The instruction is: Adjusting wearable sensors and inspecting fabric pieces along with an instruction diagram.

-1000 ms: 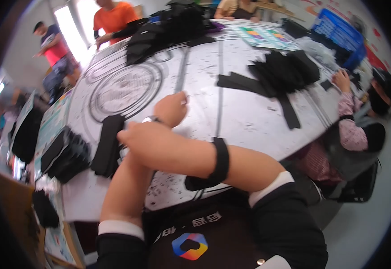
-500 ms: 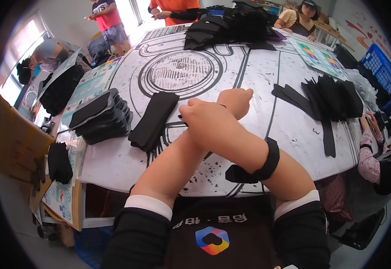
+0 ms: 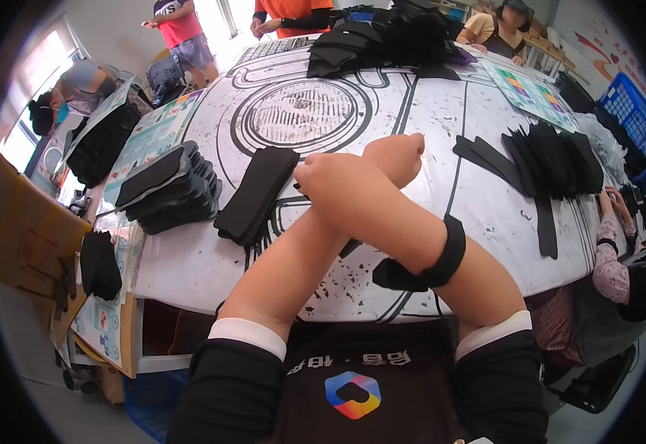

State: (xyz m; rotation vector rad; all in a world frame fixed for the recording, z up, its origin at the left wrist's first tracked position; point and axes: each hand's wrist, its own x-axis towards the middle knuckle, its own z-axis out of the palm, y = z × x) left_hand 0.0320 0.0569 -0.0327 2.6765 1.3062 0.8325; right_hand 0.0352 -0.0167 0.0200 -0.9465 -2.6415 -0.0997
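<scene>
My forearms are crossed above the table, the right one on top. My left hand (image 3: 398, 157) reaches out to the right with its fingers curled in; what they may hold is hidden. My right hand (image 3: 324, 179) is closed over my left forearm near the wrist, a small dark bit showing at its fingertips. A black cloth band (image 3: 441, 255) circles my right forearm, its loose end sticking out to the left. Nearest my right hand is a narrow pile of black cloth strips (image 3: 256, 194). Left of it stands a taller stack of black and grey pieces (image 3: 169, 186).
Several black strips (image 3: 552, 159) lie fanned out at the right, and a large black heap (image 3: 389, 44) covers the far side. The table (image 3: 412, 214) has a white printed cover. A blue crate (image 3: 630, 122) stands at right. Other people surround the table, one close at right.
My left hand has turned slightly and shifted a little to the right and away. My right hand stays over the left forearm, nearly unmoved. The view has shifted slightly.
</scene>
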